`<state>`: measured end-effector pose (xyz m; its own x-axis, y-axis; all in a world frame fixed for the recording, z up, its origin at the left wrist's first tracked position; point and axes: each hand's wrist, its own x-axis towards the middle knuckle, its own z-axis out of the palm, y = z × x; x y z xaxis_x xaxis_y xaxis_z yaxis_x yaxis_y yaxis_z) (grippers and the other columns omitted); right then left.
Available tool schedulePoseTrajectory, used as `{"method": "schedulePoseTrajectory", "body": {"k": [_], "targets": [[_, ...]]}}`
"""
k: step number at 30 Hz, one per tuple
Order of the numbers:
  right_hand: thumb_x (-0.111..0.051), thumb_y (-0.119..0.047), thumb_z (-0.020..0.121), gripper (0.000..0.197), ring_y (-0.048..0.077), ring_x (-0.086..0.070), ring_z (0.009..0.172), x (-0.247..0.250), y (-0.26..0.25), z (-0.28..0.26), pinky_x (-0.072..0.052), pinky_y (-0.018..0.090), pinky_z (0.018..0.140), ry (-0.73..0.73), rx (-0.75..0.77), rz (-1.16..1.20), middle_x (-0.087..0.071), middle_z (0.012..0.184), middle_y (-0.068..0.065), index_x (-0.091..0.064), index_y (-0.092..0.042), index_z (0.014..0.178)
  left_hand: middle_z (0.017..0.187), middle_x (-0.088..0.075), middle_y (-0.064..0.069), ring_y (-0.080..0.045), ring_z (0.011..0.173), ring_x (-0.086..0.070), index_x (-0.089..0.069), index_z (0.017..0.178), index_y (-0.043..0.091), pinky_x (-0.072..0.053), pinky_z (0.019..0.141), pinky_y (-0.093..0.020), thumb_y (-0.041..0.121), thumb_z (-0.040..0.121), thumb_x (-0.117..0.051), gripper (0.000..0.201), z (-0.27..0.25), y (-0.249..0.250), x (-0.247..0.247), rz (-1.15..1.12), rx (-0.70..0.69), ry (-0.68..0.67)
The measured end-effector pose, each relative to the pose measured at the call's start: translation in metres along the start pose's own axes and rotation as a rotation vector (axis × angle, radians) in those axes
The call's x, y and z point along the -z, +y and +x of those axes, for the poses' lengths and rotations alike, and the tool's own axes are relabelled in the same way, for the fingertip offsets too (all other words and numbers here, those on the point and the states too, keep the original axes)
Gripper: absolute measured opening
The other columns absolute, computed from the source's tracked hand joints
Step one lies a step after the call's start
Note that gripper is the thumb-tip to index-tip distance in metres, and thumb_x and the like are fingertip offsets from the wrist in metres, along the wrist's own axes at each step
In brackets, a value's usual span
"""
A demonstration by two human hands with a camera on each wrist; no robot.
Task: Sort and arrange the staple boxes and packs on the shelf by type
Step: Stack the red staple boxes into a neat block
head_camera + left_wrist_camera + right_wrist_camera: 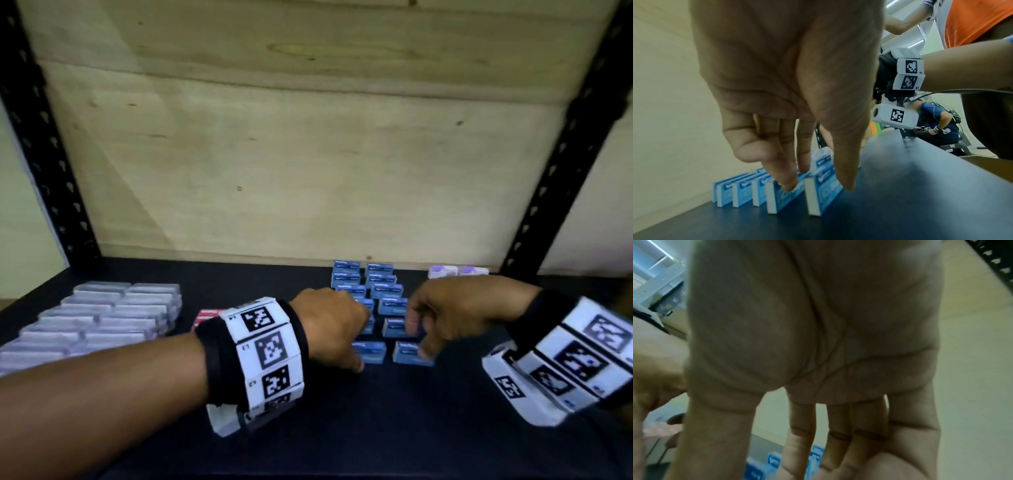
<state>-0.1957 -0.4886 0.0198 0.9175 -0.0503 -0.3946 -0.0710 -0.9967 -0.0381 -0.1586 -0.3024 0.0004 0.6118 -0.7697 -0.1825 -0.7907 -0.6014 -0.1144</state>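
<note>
Blue staple boxes [387,305] stand on edge in two columns on the black shelf [342,428]. My left hand [329,329] reaches down over the left column. Its thumb [846,185] is in front of the front-left blue box [822,194] and its fingers [789,185] dip behind it, pinching it. My right hand [445,318] does the same at the front-right blue box [407,353], thumb on the front face and fingers behind. In the right wrist view the palm [818,321] fills the picture, with blurred blue boxes [772,462] below the fingers.
Clear plastic packs [96,315] lie in rows at the shelf's left. A red box [207,317] shows behind my left wrist. White and purple boxes [457,272] sit at the back right. Black uprights [41,154] flank the plywood back wall [308,154].
</note>
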Motion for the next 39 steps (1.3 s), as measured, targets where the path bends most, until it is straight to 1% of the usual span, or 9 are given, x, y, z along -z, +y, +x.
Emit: {"method": "schedulePoseTrajectory", "body": {"k": [3,7,11,16,21,25,29,33,39], "targets": [[-0.081,-0.035,0.076,0.025,0.006,-0.052,0.072,-0.016,0.007,-0.003,-0.04,0.019,0.061,0.021,-0.002,-0.071,-0.054,0.075,-0.015,-0.062,-0.031,0.091,0.118,-0.058,-0.003,-0.026,0.103,-0.059,-0.054,0.123,0.021,-0.042,0.071,-0.034,0.05,0.09,-0.06,0.044,0.008,0.009,-0.008,0.02,-0.002,-0.028],[-0.072,-0.036,0.085,0.023,0.011,-0.051,0.076,-0.033,0.009,-0.01,-0.038,0.021,0.06,0.08,0.025,-0.081,-0.051,0.072,-0.013,-0.052,-0.029,0.075,0.123,-0.056,-0.007,-0.028,0.108,-0.057,-0.055,0.125,0.018,-0.044,0.075,-0.035,0.032,0.096,-0.054,0.032,0.006,0.016,-0.012,-0.023,-0.005,-0.043],[-0.067,-0.037,0.088,0.008,0.01,-0.058,0.084,-0.046,0.006,-0.038,-0.046,0.024,0.075,0.167,0.053,-0.025,-0.06,0.084,-0.014,-0.062,-0.032,0.09,0.122,-0.057,-0.004,-0.026,0.11,-0.057,-0.057,0.122,0.022,-0.049,0.087,-0.037,0.026,0.096,-0.053,0.026,-0.015,0.017,-0.019,-0.13,-0.016,0.021],[-0.061,-0.042,0.091,0.011,0.003,-0.06,0.081,-0.075,0.0,-0.072,-0.047,0.021,0.073,0.278,0.096,0.114,-0.065,0.086,-0.015,-0.064,-0.036,0.098,0.116,-0.056,0.009,-0.013,0.109,-0.054,-0.057,0.116,0.03,-0.043,0.092,-0.028,0.029,0.095,-0.052,0.021,-0.052,0.024,-0.043,-0.276,-0.036,0.191],[-0.064,-0.041,0.09,0.007,0.001,-0.061,0.076,-0.106,0.008,-0.077,-0.051,0.022,0.073,0.365,0.196,0.357,-0.065,0.086,-0.013,-0.065,-0.036,0.095,0.094,-0.05,0.02,0.002,0.088,-0.05,-0.058,0.11,0.034,-0.039,0.082,-0.016,0.036,0.093,-0.056,0.016,-0.071,0.031,-0.075,-0.458,-0.006,0.388],[-0.07,-0.032,0.088,0.004,0.002,-0.058,0.069,-0.125,0.019,-0.069,-0.049,0.018,0.067,0.454,0.258,0.58,-0.064,0.085,-0.011,-0.07,-0.034,0.091,0.082,-0.057,0.018,0.0,0.07,-0.055,-0.064,0.103,0.034,-0.037,0.063,-0.007,0.032,0.09,-0.064,0.014,-0.07,0.034,-0.091,-0.685,0.003,0.476],[-0.076,-0.022,0.086,0.012,0.001,-0.053,0.064,-0.137,0.027,-0.066,-0.047,0.019,0.063,0.481,0.335,0.804,-0.068,0.08,-0.006,-0.075,-0.032,0.094,0.071,-0.056,0.027,0.001,0.057,-0.05,-0.069,0.1,0.033,-0.034,0.056,-0.007,0.029,0.086,-0.071,0.014,-0.07,0.041,-0.1,-0.828,0.025,0.572],[-0.078,-0.016,0.083,0.018,0.013,-0.061,0.076,-0.141,0.035,-0.067,-0.054,0.031,0.077,0.456,0.388,0.961,-0.073,0.092,0.008,-0.077,-0.027,0.097,0.063,-0.053,0.018,-0.002,0.052,-0.044,-0.071,0.098,0.04,-0.034,0.052,-0.01,0.037,0.082,-0.074,0.017,-0.069,0.04,-0.109,-0.903,0.082,0.618],[-0.079,-0.015,0.081,0.018,0.032,-0.065,0.088,-0.145,0.034,-0.065,-0.055,0.035,0.085,0.478,0.401,1.013,-0.074,0.095,0.008,-0.078,-0.023,0.098,0.06,-0.051,0.017,-0.003,0.052,-0.045,-0.074,0.098,0.043,-0.035,0.052,-0.013,0.038,0.079,-0.077,0.02,-0.071,0.038,-0.111,-0.96,0.103,0.622]]}}
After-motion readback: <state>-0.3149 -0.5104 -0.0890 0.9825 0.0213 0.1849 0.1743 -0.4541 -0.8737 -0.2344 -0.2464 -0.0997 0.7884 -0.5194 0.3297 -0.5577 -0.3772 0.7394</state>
